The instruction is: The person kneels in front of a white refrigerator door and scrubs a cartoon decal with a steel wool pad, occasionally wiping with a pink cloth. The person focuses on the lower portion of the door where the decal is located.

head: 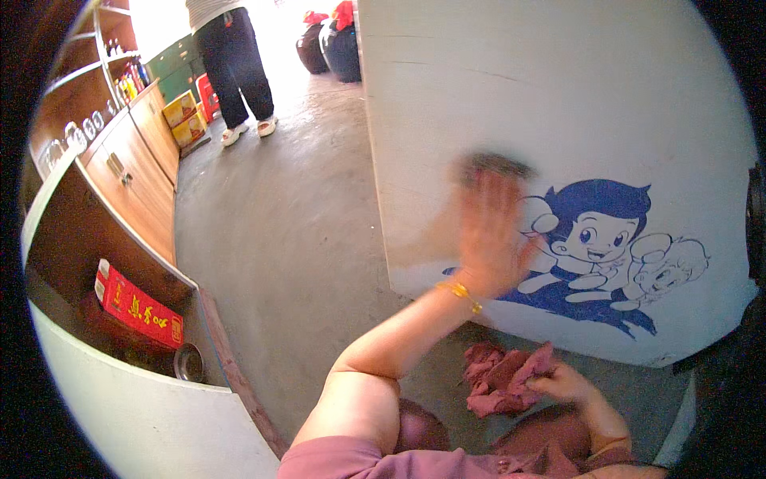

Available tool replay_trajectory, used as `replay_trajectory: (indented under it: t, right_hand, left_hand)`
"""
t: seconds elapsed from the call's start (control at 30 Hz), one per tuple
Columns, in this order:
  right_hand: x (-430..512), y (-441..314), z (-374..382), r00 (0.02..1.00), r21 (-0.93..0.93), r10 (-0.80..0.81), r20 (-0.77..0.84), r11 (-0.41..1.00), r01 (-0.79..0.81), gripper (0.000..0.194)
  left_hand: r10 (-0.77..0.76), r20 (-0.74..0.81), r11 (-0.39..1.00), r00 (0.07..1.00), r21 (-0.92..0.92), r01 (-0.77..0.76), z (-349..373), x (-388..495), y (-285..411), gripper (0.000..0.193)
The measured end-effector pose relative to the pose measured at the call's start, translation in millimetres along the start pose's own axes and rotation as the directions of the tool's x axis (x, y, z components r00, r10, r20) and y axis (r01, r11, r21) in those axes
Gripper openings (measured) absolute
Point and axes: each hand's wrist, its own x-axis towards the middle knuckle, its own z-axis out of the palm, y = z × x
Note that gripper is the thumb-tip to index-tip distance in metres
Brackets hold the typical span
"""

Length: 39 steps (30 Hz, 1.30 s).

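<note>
Before me stands a white panel (455, 90) printed with blue cartoon figures (604, 239) low on its face. My left hand (494, 233), blurred and wearing a yellow bracelet at the wrist, reaches up against the panel beside the drawing. Under its fingertips is a dark pad (497, 164), too blurred to name more exactly. A brownish smear or shadow lies on the panel left of that hand. Lower down, near my knees, my right hand (562, 383) grips a crumpled dusky-pink cloth (502, 380) by its right side, below the panel's bottom edge.
At left, an open compartment (66, 233) holds a red carton (140, 308) and a round metal dish (189, 362). Wooden cabinets (131, 158) with glass jars run behind it. A person (230, 66) stands on the concrete floor (269, 239). Yellow boxes (184, 118) and large dark jars (341, 51) are farther back.
</note>
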Motion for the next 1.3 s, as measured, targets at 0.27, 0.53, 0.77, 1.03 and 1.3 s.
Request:
replay_trajectory:
  t: [0.27, 0.53, 0.77, 1.03, 1.3]
  right_hand:
    - [-4.9, 1.8, 3.2, 0.998, 0.009, 0.034, -0.06, 0.999, -0.034, 0.023]
    - [10.4, 1.3, -1.3, 0.999, 0.009, -0.037, 0.015, 0.999, 0.037, 0.021]
    - [-14.9, -1.7, 4.7, 0.977, -0.02, -0.004, -0.215, 1.0, -0.001, 0.029]
    - [-11.6, -3.6, -1.6, 0.992, 0.192, 0.037, -0.119, 0.981, -0.014, 0.029]
    - [-7.1, 3.8, -2.2, 0.981, 0.162, 0.153, -0.119, 0.978, -0.133, 0.032]
  left_hand:
    - [-0.015, -0.154, 0.995, 0.988, 0.097, 0.031, -13.0, 7.2, -44.0, 0.063]
    - [0.154, -0.066, 0.969, 0.986, -0.184, -0.163, 17.4, -11.6, 19.7, 0.066]
    - [0.125, 0.091, 0.989, 0.988, 0.069, -0.132, 35.8, -57.3, -42.5, 0.059]
    - [-0.124, -0.161, 0.992, 0.979, -0.009, 0.124, 33.1, -68.2, -40.6, 0.071]
    - [-0.024, -0.1, 0.985, 0.995, 0.169, 0.04, 4.6, -48.9, -69.3, 0.068]
